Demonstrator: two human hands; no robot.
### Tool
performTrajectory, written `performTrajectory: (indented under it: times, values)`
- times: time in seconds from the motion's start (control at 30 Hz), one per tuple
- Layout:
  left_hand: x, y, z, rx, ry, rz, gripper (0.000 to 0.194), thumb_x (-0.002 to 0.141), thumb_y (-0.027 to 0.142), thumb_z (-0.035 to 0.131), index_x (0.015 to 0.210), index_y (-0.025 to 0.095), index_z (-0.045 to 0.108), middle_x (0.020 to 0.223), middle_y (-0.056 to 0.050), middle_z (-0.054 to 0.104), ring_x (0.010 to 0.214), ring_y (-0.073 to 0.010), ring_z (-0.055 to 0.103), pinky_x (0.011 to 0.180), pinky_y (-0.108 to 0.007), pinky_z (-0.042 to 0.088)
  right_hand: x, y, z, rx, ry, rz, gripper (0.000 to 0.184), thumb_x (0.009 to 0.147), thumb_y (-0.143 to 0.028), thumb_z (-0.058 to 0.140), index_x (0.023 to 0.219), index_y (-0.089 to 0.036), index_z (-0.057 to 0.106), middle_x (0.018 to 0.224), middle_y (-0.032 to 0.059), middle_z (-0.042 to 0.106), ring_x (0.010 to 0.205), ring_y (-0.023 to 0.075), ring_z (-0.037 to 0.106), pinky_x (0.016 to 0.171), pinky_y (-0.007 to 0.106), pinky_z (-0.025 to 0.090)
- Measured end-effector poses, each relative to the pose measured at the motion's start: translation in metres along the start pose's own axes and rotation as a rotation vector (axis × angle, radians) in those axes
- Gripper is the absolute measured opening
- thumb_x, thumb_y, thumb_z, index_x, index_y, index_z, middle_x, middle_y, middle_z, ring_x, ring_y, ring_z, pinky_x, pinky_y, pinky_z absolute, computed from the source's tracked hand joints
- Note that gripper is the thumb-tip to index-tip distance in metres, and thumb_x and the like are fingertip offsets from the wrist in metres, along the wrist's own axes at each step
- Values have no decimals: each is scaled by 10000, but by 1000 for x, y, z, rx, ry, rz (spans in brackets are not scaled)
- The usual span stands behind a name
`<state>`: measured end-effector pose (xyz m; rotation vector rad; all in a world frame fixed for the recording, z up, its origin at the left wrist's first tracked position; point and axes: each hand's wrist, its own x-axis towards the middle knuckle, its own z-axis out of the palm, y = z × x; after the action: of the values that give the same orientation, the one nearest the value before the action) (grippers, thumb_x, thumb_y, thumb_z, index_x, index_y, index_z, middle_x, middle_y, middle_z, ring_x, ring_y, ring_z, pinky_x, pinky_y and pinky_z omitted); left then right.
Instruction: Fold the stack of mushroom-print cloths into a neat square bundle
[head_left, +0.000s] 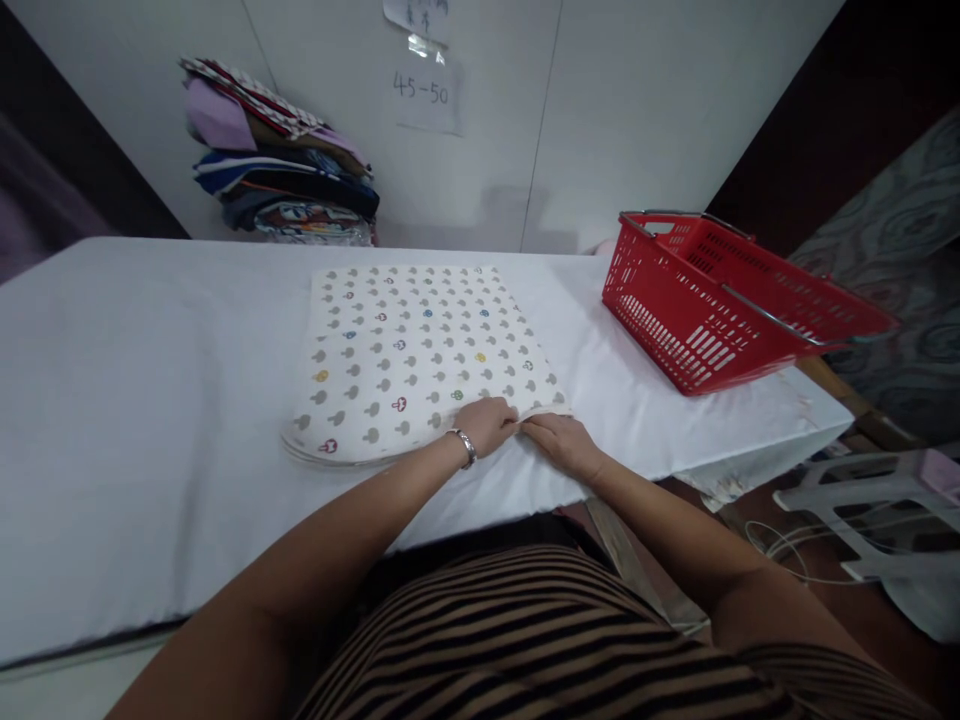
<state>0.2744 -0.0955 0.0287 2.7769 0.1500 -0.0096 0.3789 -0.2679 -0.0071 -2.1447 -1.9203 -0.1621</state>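
Note:
A folded white cloth [420,350] printed with small mushrooms lies flat on the white-covered table. Its layers show along the near edge. My left hand [486,424], with a bracelet at the wrist, pinches that near edge towards its right end. Close beside it, my right hand [561,444] grips the same edge by the near right corner, fingers closed on the fabric. The two hands almost meet, and the fingertips partly hide the bit of edge between them.
A red plastic basket [675,310] with metal handles stands at the table's right end. Stacked folded fabrics [285,160] rest against the wall at the back left. The white tablecloth [120,400] spreads leftwards. A grey plastic stool [862,490] is on the floor at right.

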Motion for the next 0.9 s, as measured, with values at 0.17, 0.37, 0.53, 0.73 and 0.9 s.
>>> performTrajectory:
  times: [0.17, 0.37, 0.53, 0.73, 0.9]
  values:
    - [-1, 4, 1, 314, 139, 110, 238, 882, 187, 406, 830, 157, 637, 888, -71, 606, 877, -193, 535, 717, -320, 365, -1, 0, 1, -36, 31, -8, 314, 936, -211, 344, 1131, -231, 589, 1105, 56, 637, 994, 185, 566, 808, 317, 453]
    - [-8, 7, 16, 391, 108, 231, 189, 876, 147, 421, 886, 143, 609, 893, -76, 588, 888, -206, 506, 732, -341, 356, -2, 1, 2, -32, 61, -37, 308, 934, -208, 348, 1108, -199, 603, 1073, 66, 646, 961, 179, 577, 790, 310, 452]
    - [-16, 12, 20, 363, 116, 210, 193, 891, 209, 413, 980, 159, 577, 940, -64, 583, 897, -208, 497, 738, -345, 359, -2, 1, 2, -50, 69, -42, 283, 916, -187, 387, 1087, -194, 613, 1046, 64, 649, 929, 172, 585, 775, 291, 447]
    - [-16, 17, 25, 390, 112, 169, 199, 879, 156, 393, 970, 140, 569, 952, -86, 572, 906, -221, 490, 735, -359, 361, 0, -1, -2, -54, 39, -25, 277, 910, -172, 381, 1062, -179, 613, 1035, 57, 657, 928, 168, 588, 771, 282, 446]
    - [-10, 23, 25, 382, 76, 134, 229, 842, 91, 391, 983, 104, 571, 963, -123, 563, 911, -237, 489, 727, -375, 372, 3, -4, -1, -3, 38, 75, 247, 893, -166, 403, 1014, -192, 618, 1002, 50, 669, 899, 159, 598, 749, 270, 445]
